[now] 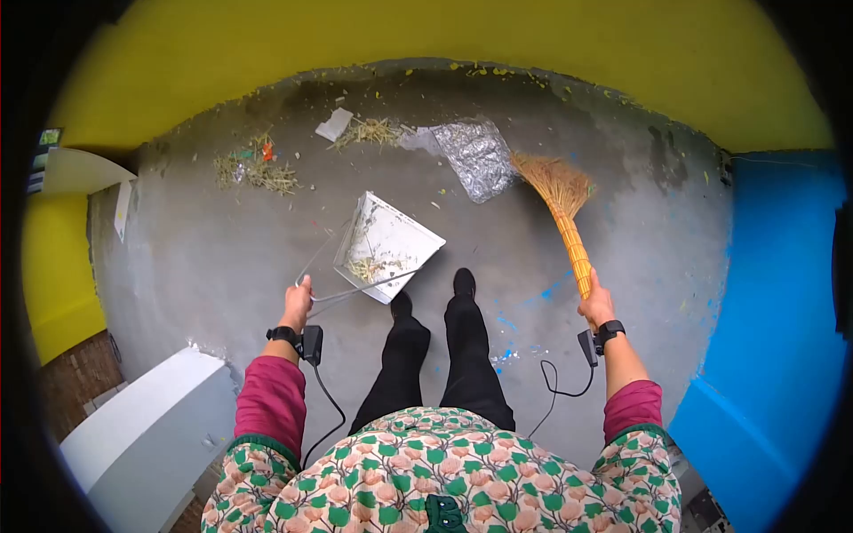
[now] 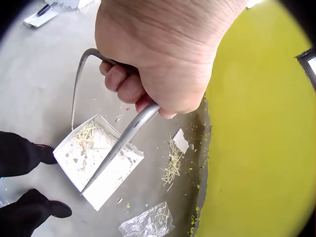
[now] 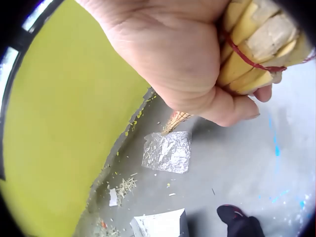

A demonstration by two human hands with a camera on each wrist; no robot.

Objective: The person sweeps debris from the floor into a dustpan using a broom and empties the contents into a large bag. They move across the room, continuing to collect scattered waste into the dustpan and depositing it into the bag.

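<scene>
My left hand [image 1: 299, 302] grips the grey metal handle [image 2: 121, 143] of a white dustpan [image 1: 391, 240]. Bits of straw and dark specks lie inside the pan, which is in front of my feet. In the right wrist view, my right hand [image 3: 173, 54] is wrapped round the bundled yellow handle of a straw broom [image 1: 576, 244]. The broom's bristles [image 1: 553, 178] spread at the right edge of a crumpled silvery sheet [image 1: 480, 160] on the floor. Left of that sheet lies a straw pile [image 1: 371, 132] with a white scrap [image 1: 334, 124] beside it.
Another litter pile [image 1: 258, 169] with an orange bit lies at the far left. A yellow wall [image 1: 426, 31] bounds the back, a blue wall [image 1: 764, 266] the right. A white ledge [image 1: 147, 417] stands at the lower left. Cables hang from both wrists.
</scene>
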